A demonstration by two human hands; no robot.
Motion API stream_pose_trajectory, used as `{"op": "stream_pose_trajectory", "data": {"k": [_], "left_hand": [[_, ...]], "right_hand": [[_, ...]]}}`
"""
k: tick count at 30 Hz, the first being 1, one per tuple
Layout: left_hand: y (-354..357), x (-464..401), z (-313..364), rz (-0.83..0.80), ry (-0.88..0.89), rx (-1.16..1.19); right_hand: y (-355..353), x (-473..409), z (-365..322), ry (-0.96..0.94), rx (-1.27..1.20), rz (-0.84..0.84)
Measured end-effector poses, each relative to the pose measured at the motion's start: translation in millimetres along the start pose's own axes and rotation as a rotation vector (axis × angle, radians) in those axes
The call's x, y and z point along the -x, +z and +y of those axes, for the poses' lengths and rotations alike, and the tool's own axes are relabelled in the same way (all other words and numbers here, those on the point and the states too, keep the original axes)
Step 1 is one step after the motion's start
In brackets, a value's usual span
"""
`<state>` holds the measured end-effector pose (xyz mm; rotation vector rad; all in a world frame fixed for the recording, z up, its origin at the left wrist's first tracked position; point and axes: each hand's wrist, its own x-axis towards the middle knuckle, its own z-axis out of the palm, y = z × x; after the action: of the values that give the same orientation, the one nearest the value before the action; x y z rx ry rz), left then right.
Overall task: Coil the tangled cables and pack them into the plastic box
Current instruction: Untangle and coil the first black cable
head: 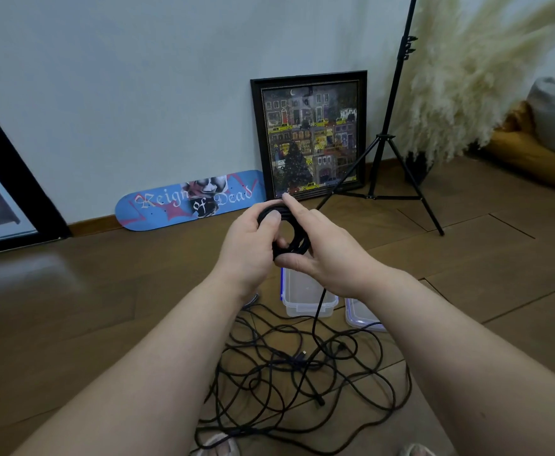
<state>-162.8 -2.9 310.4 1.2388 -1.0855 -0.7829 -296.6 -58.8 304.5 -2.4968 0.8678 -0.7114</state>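
Left hand [248,248]: gripped black cable coil [286,232], thumb on top.
Right hand [322,255]: pinched the same coil.
Tangled cables [296,366]: on near floor.
Plastic box [305,296]: just beyond tangle.

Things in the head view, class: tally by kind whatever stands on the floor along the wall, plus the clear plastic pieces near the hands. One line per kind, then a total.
Skateboard deck: 1
Framed picture: 1
Tripod stand: 1
Clear plastic box: 1
Clear lid: 1
Total: 5
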Motion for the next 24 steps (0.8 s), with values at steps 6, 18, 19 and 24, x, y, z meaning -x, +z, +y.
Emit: {"op": "stream_pose_trajectory", "data": {"k": [6, 18, 19, 24], "left_hand": [[10, 8, 6, -0.109, -0.132, 0.333], [11, 1, 12, 0.053, -0.16, 0.344], [12, 0, 12, 0.075, -0.161, 0.343], [9, -12, 10, 0.27, -0.166, 0.358]], "right_hand": [[0, -1, 4, 0.052, -0.13, 0.087], [-3, 0, 3, 0.092, -0.043, 0.018], [-5, 1, 3, 0.101, -0.054, 0.015], [-13, 9, 17, 0.244, -0.259, 0.05]]}}
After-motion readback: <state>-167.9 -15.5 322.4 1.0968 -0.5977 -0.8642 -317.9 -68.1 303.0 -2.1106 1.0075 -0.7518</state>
